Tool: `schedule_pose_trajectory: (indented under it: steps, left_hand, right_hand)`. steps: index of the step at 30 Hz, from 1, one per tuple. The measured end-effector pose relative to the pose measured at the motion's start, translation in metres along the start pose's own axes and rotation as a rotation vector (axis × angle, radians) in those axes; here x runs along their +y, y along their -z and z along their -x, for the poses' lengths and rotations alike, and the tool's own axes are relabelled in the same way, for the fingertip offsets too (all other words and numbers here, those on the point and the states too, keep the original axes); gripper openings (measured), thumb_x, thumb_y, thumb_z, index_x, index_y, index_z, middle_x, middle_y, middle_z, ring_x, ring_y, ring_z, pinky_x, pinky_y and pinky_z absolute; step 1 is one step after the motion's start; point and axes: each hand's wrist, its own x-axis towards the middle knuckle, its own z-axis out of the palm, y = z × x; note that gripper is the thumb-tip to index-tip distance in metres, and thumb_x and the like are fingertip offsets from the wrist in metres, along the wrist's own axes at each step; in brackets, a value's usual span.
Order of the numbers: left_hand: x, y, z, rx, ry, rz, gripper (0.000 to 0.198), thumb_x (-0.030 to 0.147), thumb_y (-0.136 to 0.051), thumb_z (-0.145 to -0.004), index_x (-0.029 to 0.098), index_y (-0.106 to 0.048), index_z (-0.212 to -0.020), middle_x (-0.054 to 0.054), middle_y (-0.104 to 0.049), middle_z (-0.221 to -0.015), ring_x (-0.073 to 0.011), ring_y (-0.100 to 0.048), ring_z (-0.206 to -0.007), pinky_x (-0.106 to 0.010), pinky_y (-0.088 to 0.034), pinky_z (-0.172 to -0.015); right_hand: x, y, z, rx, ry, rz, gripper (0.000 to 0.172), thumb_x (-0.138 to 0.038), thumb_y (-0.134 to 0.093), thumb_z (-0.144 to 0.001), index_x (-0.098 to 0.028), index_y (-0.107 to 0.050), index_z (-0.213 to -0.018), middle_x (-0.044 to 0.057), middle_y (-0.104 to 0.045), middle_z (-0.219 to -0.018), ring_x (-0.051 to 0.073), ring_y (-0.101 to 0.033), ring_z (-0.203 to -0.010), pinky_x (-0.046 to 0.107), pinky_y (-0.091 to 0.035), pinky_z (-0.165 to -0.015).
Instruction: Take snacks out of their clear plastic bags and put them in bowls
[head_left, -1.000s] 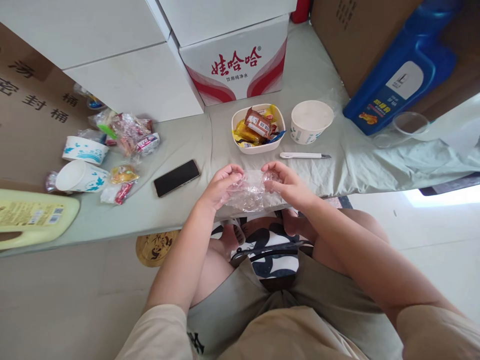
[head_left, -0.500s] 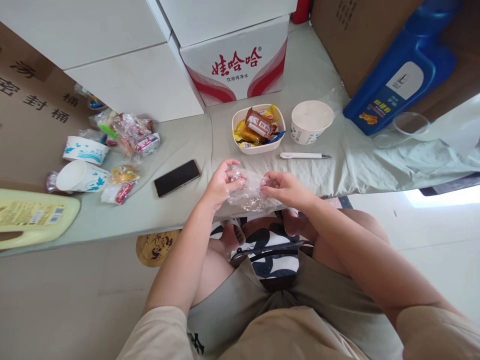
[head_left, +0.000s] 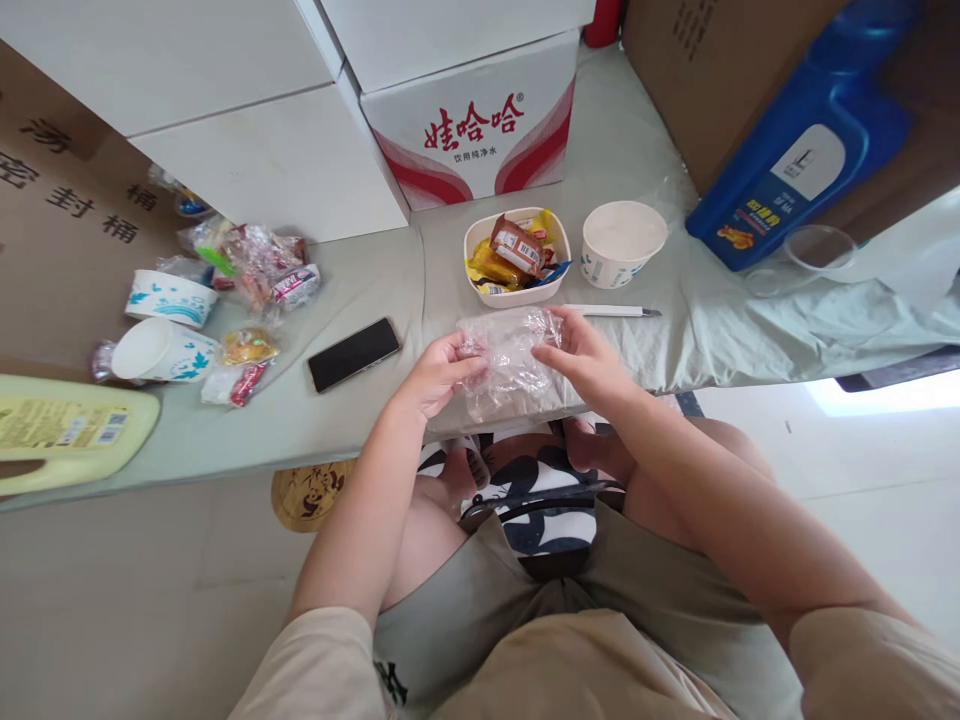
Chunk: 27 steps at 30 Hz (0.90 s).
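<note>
A crinkled clear plastic bag (head_left: 514, 368) is stretched between my two hands at the front edge of the table. My left hand (head_left: 442, 372) pinches its left side between thumb and fingers. On the other side, my right hand (head_left: 589, 362) grips the upper right part of the plastic. Just beyond the hands sits a white bowl (head_left: 480, 287) of wrapped snacks (head_left: 517, 248). To its right stands a white paper cup (head_left: 622, 245) with a blue leaf print. A white utility knife (head_left: 611, 311) lies below the cup, its left end close to my right fingers.
Left of my hands lies a black phone (head_left: 355, 354). Farther left are paper cups (head_left: 166, 350), packaged snacks (head_left: 262, 265) and a pale yellow jug (head_left: 75, 430). A printed carton (head_left: 472, 120) stands behind, and a big blue bottle (head_left: 795, 150) at the right.
The plastic bag has gone from bunched up to spread wider and flatter. My right hand has moved up and slightly right, partly covering the knife's left end.
</note>
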Motion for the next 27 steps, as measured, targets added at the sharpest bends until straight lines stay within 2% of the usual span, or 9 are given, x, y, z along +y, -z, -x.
schedule_pose_trajectory:
  steps: [2, 4, 7, 10, 12, 17, 21, 24, 27]
  left_hand:
    - [0.002, -0.001, 0.001, -0.005, -0.035, 0.053, 0.048, 0.032, -0.094, -0.055, 0.016, -0.064, -0.088, 0.002, -0.067, -0.075, -0.0094, -0.063, -0.065, -0.022, -0.051, -0.065]
    - [0.003, -0.001, 0.002, 0.001, -0.049, 0.089, 0.045, 0.031, -0.094, -0.054, 0.016, -0.065, -0.085, 0.003, -0.067, -0.074, -0.0095, -0.064, -0.067, -0.022, -0.053, -0.066]
    - [0.003, -0.003, 0.003, 0.027, -0.027, 0.104, 0.043, 0.030, -0.092, -0.056, 0.017, -0.062, -0.083, 0.002, -0.068, -0.078, -0.0114, -0.067, -0.071, -0.023, -0.056, -0.068]
    - [0.001, -0.002, 0.002, 0.012, 0.038, 0.047, 0.043, 0.033, -0.089, -0.063, 0.021, -0.058, -0.090, 0.003, -0.068, -0.074, -0.0142, -0.069, -0.065, -0.025, -0.055, -0.059]
    - [-0.001, 0.000, 0.003, -0.032, 0.091, -0.024, 0.042, 0.037, -0.086, -0.068, 0.023, -0.056, -0.095, 0.004, -0.065, -0.064, -0.0151, -0.066, -0.054, -0.024, -0.051, -0.050]
    - [0.002, 0.006, 0.005, -0.126, 0.033, -0.025, 0.046, 0.039, -0.086, -0.066, 0.024, -0.057, -0.099, 0.008, -0.059, -0.054, -0.0120, -0.057, -0.043, -0.022, -0.043, -0.044]
    - [0.007, 0.006, 0.006, -0.081, -0.066, 0.139, 0.039, 0.031, -0.086, -0.061, 0.023, -0.061, -0.091, 0.008, -0.057, -0.055, -0.0093, -0.056, -0.047, -0.021, -0.044, -0.048]
    - [0.009, 0.005, 0.004, -0.030, -0.071, 0.179, 0.026, 0.029, -0.082, -0.062, 0.021, -0.061, -0.076, 0.005, -0.059, -0.057, -0.0104, -0.058, -0.053, -0.024, -0.048, -0.053]
    - [0.009, 0.005, 0.003, -0.044, -0.059, 0.138, 0.031, 0.047, -0.075, -0.069, 0.020, -0.060, -0.066, 0.000, -0.059, -0.059, -0.0132, -0.058, -0.054, -0.028, -0.049, -0.054]
  right_hand:
    - [-0.002, -0.001, 0.001, -0.123, -0.038, 0.069, 0.028, -0.038, -0.076, -0.076, -0.020, -0.065, -0.095, 0.003, -0.068, -0.088, 0.020, -0.063, -0.086, 0.037, -0.052, -0.084]
    - [-0.005, -0.002, 0.003, -0.182, -0.050, 0.064, 0.019, -0.036, -0.072, -0.079, -0.020, -0.064, -0.085, 0.003, -0.069, -0.084, 0.019, -0.065, -0.083, 0.037, -0.053, -0.084]
    - [-0.008, -0.006, 0.004, -0.155, -0.086, -0.017, 0.016, -0.033, -0.069, -0.082, -0.021, -0.059, -0.088, 0.002, -0.071, -0.083, 0.016, -0.067, -0.071, 0.032, -0.055, -0.069]
    - [-0.007, -0.007, 0.003, -0.145, -0.175, -0.016, 0.020, -0.036, -0.066, -0.087, -0.024, -0.051, -0.090, -0.002, -0.066, -0.068, 0.013, -0.061, -0.051, 0.027, -0.047, -0.048]
    - [-0.004, -0.007, 0.002, -0.132, -0.172, -0.025, 0.022, -0.037, -0.066, -0.088, -0.025, -0.049, -0.093, -0.006, -0.060, -0.059, 0.012, -0.055, -0.044, 0.025, -0.043, -0.043]
    - [-0.002, -0.006, -0.001, -0.071, -0.094, -0.212, 0.029, -0.041, -0.070, -0.081, -0.026, -0.055, -0.101, -0.009, -0.052, -0.057, 0.010, -0.049, -0.045, 0.024, -0.040, -0.043]
    - [-0.009, -0.005, -0.001, -0.067, -0.102, -0.403, 0.028, -0.039, -0.075, -0.068, -0.024, -0.059, -0.086, -0.004, -0.061, -0.063, 0.012, -0.054, -0.052, 0.026, -0.046, -0.049]
    - [-0.014, -0.003, 0.001, -0.093, -0.115, -0.442, 0.035, -0.056, -0.071, -0.069, -0.023, -0.060, -0.073, 0.002, -0.068, -0.067, 0.016, -0.058, -0.056, 0.033, -0.052, -0.055]
    - [-0.014, -0.002, 0.002, -0.071, -0.120, -0.365, 0.060, -0.080, -0.051, -0.078, -0.022, -0.061, -0.064, 0.006, -0.064, -0.059, 0.019, -0.060, -0.056, 0.034, -0.052, -0.057]
